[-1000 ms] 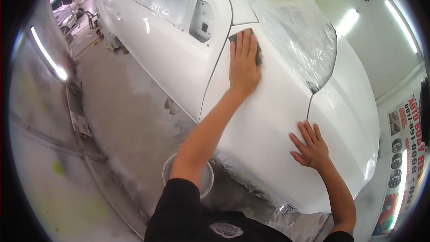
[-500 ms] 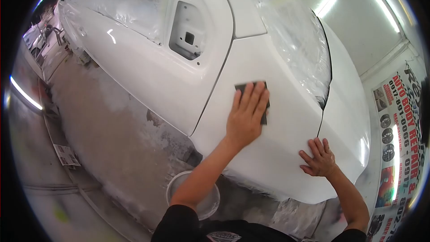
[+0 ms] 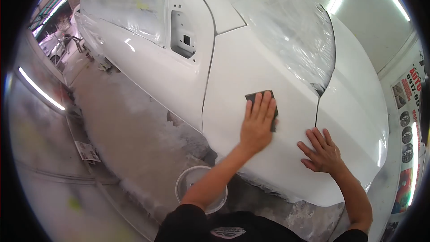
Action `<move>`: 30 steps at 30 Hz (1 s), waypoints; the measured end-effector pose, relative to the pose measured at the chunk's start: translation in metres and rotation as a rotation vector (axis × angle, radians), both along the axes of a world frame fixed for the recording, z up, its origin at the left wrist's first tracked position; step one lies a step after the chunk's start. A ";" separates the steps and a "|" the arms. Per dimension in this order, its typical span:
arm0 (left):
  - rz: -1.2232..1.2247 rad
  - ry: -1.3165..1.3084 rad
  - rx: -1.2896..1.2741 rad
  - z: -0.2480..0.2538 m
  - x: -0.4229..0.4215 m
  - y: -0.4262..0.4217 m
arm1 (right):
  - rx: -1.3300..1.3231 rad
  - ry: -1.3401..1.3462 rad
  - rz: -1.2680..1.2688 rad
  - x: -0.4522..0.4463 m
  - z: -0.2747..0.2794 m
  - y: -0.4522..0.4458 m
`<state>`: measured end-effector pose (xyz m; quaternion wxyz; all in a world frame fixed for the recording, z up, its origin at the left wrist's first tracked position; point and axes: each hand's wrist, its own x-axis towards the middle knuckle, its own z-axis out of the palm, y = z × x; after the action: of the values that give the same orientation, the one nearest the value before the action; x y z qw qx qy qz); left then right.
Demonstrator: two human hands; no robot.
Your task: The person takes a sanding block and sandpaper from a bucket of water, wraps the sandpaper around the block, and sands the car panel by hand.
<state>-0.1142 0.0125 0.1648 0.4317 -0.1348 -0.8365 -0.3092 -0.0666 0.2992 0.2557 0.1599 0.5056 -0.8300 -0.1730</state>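
My left hand [image 3: 259,127] lies over a dark sheet of sandpaper [image 3: 253,96], fingers extended and pressing it flat against the white car panel [image 3: 233,76]. Edges of the sheet stick out beyond the fingertips and along the right side of the hand; my thumb is hidden. To the right, my right hand [image 3: 323,151] rests on the same bodywork with its fingers spread, just below the dark seam, holding nothing. Clear plastic sheeting [image 3: 286,31] covers the glass area above both hands.
A white bucket [image 3: 180,188] stands on the floor below my left forearm. Left of the panel is a car door with a recessed opening [image 3: 182,33]. A printed banner [image 3: 406,130] hangs at the right wall. Newspaper [image 3: 87,151] lies at the left.
My left hand and the sandpaper have slid down and to the right over the panel, closer to my right hand. My right hand stays near the seam. The camera view has shifted slightly.
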 end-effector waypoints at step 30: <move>0.245 0.181 0.131 0.055 -0.029 0.013 | -0.293 -0.027 0.218 -0.003 -0.009 0.016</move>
<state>-0.1432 0.0253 0.2200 0.5475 -0.0308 -0.7826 -0.2948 -0.0694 0.3155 0.2471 0.2385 0.5662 -0.7886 -0.0252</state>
